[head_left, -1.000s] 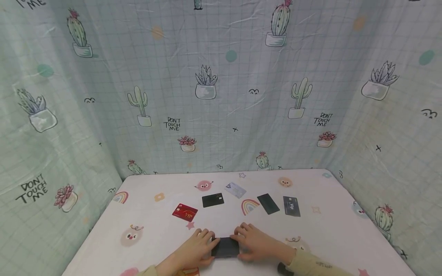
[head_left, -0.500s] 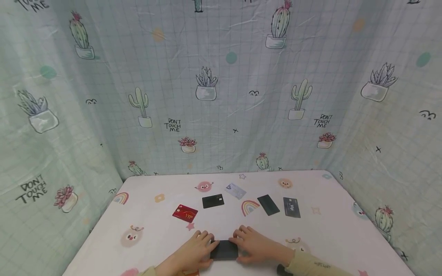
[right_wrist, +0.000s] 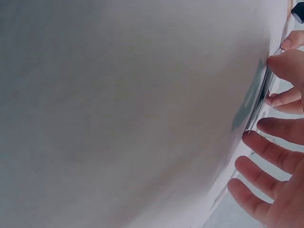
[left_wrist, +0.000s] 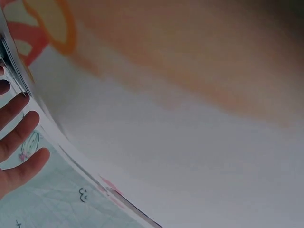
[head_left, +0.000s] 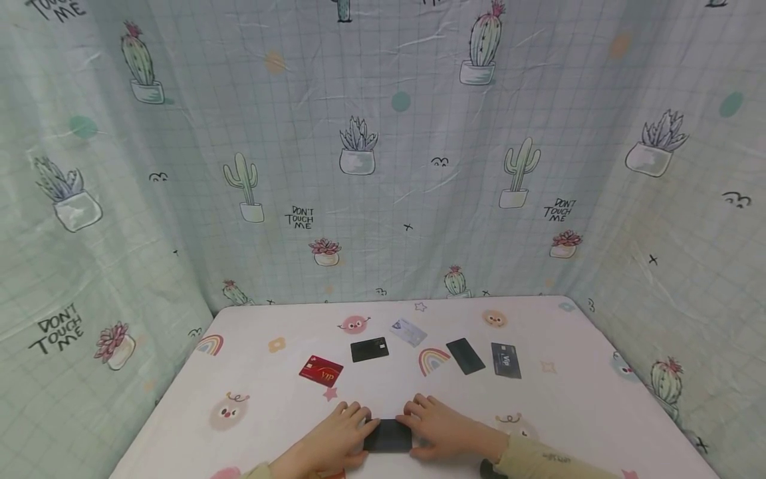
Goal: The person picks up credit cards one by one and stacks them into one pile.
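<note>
A small stack of dark cards lies low over the near middle of the table, long side across. My left hand grips its left end, thumb at the near corner and index finger at the far one. At the opposite end my right hand pinches the stack in the same way, its other fingers spread beyond the edge. Seen edge-on in the right wrist view, the stack shows thin layers between thumb and fingers. The left wrist view catches only a sliver of the stack beside the fingertips.
Farther back lie a red VIP card, a black chip card, a silver card, a plain dark card and a grey Vip card. A patterned curtain encloses the white printed table.
Both hands have drawn the stack slightly toward the person and a little left, and its near edge shows less thickness. The cards farther back have stayed in place.
</note>
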`<state>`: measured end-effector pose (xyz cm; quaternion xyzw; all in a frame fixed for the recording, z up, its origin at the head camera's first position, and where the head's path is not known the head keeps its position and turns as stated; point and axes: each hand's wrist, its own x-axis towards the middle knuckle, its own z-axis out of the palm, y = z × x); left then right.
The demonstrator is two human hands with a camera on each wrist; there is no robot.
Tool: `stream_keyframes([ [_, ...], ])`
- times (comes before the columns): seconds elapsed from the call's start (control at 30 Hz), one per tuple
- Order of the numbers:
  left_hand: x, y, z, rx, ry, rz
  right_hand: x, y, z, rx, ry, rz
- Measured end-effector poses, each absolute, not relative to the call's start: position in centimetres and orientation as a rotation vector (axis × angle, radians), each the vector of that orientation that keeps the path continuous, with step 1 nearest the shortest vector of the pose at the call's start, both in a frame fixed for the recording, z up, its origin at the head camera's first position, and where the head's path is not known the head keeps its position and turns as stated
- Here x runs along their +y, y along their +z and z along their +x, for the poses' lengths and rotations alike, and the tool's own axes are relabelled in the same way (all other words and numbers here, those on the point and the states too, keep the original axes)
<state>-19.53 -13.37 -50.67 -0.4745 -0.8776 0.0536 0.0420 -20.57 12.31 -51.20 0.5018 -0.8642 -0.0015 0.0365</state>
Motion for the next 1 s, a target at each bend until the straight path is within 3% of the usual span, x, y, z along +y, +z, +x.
stream_keyframes([
  [1.0, -13.49, -50.56, -19.64, -2.711, 0.129, -1.439, 11.95, -50.35, -20.37, -2.647, 0.000, 1.563],
])
